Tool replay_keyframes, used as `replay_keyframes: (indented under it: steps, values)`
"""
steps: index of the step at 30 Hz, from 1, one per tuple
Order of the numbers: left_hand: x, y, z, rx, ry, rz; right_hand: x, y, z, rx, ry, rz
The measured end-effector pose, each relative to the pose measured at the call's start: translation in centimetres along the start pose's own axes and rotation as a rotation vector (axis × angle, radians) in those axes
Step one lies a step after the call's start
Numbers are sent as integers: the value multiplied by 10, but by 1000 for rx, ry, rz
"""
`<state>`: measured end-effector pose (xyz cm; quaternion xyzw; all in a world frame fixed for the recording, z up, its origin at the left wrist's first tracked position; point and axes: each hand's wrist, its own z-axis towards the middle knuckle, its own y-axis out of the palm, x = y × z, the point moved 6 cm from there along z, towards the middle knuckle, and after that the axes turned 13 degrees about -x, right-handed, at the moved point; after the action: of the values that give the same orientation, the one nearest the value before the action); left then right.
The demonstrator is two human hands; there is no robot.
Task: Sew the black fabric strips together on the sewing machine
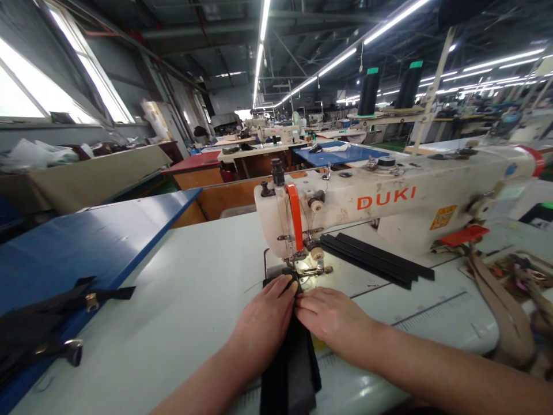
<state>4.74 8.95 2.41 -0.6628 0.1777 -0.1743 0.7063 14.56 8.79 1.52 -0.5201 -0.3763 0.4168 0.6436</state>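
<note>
A narrow black fabric strip (290,369) lies on the sewing table and runs up under the presser foot (311,268) of a white sewing machine (389,202) marked DUKI. My left hand (265,323) lies flat on the strip's left side, fingers stretched toward the needle. My right hand (332,320) rests on the strip's right side, fingers pressed together and pointing left, touching the left hand's fingertips just in front of the foot.
Several black strips (375,259) lie under the machine arm. A blue side table (99,236) at left carries black straps with metal buckles (47,331). Tan webbing and hardware (505,300) sit at right. Thread cones (368,92) stand behind. Other workstations fill the hall.
</note>
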Motion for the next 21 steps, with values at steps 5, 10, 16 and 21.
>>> replay_keyframes:
  steps: [5,10,16,21]
  values:
    - [-3,2,5,17,10,7,5,1,1,-22,10,33]
    - [-3,1,4,31,21,6,7,0,1,-34,23,51]
    - [-5,3,6,39,13,-5,9,-2,3,-63,32,107]
    - [11,-2,-15,36,39,-17,14,-3,-6,-22,77,253]
